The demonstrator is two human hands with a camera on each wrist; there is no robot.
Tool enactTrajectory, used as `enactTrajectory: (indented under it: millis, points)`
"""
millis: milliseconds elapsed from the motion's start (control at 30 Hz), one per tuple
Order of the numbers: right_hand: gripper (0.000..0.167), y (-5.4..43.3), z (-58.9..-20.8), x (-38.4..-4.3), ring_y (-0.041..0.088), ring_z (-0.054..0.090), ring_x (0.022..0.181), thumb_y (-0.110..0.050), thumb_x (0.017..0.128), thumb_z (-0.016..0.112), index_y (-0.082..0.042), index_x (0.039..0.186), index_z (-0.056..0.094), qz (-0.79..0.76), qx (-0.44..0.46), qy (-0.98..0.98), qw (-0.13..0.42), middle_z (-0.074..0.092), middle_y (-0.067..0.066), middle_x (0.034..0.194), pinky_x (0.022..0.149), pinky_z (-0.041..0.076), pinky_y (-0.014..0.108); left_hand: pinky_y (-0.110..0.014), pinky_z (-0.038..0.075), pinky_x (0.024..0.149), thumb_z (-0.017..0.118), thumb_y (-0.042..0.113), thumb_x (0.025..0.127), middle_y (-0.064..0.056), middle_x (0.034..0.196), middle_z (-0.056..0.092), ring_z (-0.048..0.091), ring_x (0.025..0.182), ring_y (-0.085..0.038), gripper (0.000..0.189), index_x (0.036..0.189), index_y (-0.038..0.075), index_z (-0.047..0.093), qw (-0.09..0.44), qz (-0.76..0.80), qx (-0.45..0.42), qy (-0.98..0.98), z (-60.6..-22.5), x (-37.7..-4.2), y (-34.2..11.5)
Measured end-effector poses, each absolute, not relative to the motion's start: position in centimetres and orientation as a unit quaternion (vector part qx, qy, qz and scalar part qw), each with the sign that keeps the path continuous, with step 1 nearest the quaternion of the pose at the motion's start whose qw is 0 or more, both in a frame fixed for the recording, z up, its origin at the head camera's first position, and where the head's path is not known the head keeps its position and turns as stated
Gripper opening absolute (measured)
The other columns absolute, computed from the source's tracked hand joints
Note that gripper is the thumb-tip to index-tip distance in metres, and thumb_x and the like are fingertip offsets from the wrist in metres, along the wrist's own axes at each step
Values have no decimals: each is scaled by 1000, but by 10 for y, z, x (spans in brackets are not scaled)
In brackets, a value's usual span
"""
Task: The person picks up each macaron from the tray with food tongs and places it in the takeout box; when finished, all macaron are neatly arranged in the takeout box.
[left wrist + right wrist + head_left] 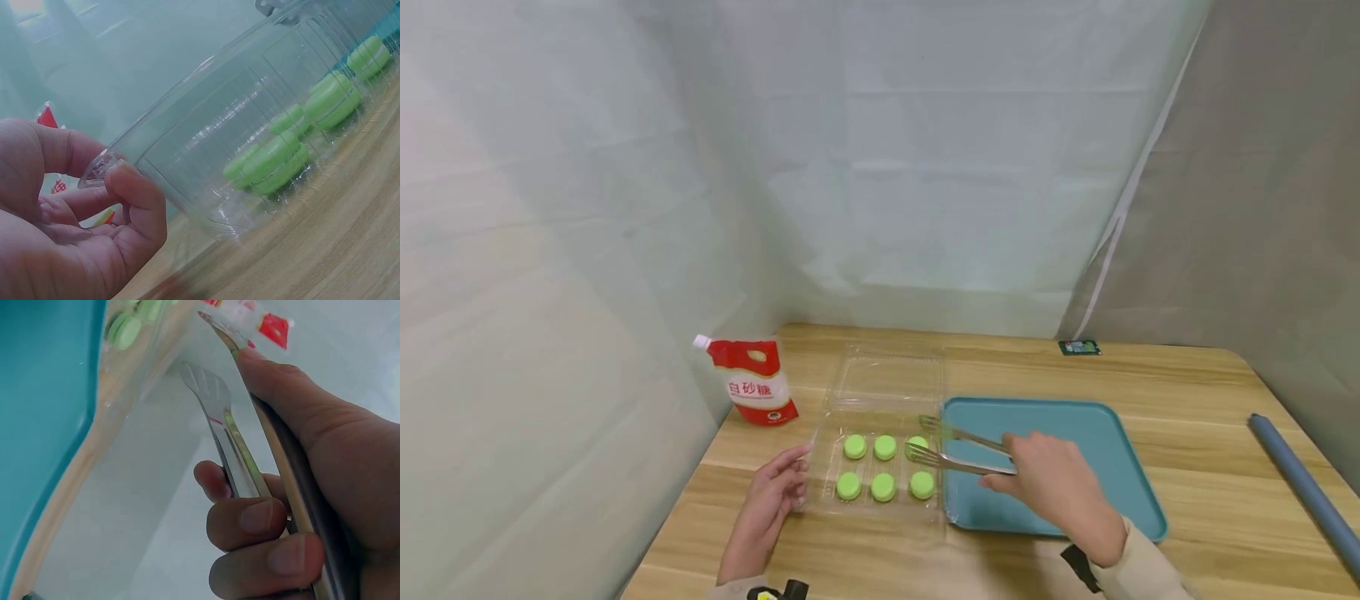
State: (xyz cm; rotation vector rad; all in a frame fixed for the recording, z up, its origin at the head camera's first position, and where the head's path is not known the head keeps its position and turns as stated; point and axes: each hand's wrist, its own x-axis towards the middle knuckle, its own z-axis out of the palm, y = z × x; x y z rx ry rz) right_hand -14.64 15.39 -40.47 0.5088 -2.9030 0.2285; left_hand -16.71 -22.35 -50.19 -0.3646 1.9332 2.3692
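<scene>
A clear plastic box (822, 479) lies open, with several green macarons (883, 487) set in two rows and its lid folded back behind them. At its left side, my left hand (767, 502) pinches the corner of the rim between thumb and fingers, plainest in the left wrist view. My right hand (1058, 479) grips metal tongs (966, 467), their slotted tips spread apart above the box's right side. One tip partly covers the back right macaron (917, 443). In the right wrist view, nothing shows between the tips.
A teal tray (1116, 442) stands directly right of the box, partly beneath my right hand. Left of the box is a red and white pouch (756, 382) with a white cap. A small dark card (1079, 347) lies at the back; a grey rod (1303, 492) runs along the right edge.
</scene>
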Motion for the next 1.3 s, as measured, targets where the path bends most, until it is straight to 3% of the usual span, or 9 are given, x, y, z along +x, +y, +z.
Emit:
enactTrajectory:
  millis: [200,367,567,733,867,1067,1300]
  points:
    - [48,171,-411,-147,10,43,50,-57,76,80,-13,84,64,116,131,-983,61,51,-7,62,42,36,30,-21,40,57,51,-9,89,-7,99,53,47,71,-13,47,136,-7,55,27,772,-118,624,-504,-166,-225]
    - [54,185,-420,-152,11,47,52,-59,78,77,-10,95,66,137,104,-984,48,56,-5,65,43,38,30,-21,40,57,51,-9,88,-8,99,53,47,70,-13,47,135,-8,56,26,774,-117,622,-504,-166,-223]
    - [55,198,-432,-156,14,40,45,-54,84,75,-2,96,64,124,106,-981,102,42,-2,56,40,31,32,-21,39,56,51,-10,87,-7,97,53,47,69,-13,47,133,-10,56,20,775,-113,621,-506,-167,-223]
    - [51,208,-440,-157,14,37,44,-51,87,74,-2,93,60,113,113,-976,150,39,-2,55,39,30,32,-21,40,58,51,-9,88,-7,97,54,47,70,-13,48,136,-10,54,26,773,-121,623,-506,-166,-223]
    - [48,216,-443,-157,13,37,44,-45,89,74,-1,94,57,116,115,-974,158,39,-2,56,38,31,31,-22,41,59,50,-8,90,-6,97,54,46,70,-13,49,138,-11,52,27,775,-122,620,-507,-166,-223]
    - [48,229,-444,-159,12,44,49,-34,93,72,10,108,58,130,125,-973,146,49,1,61,40,37,30,-22,41,59,50,-9,90,-6,97,54,46,70,-12,49,139,-11,51,25,774,-121,620,-507,-166,-223]
    - [58,245,-448,-159,23,58,60,-21,93,73,21,124,48,133,125,-973,141,62,17,81,46,47,37,-21,40,57,50,-10,87,-6,96,54,47,69,-12,49,136,-11,54,22,777,-114,619,-506,-169,-224]
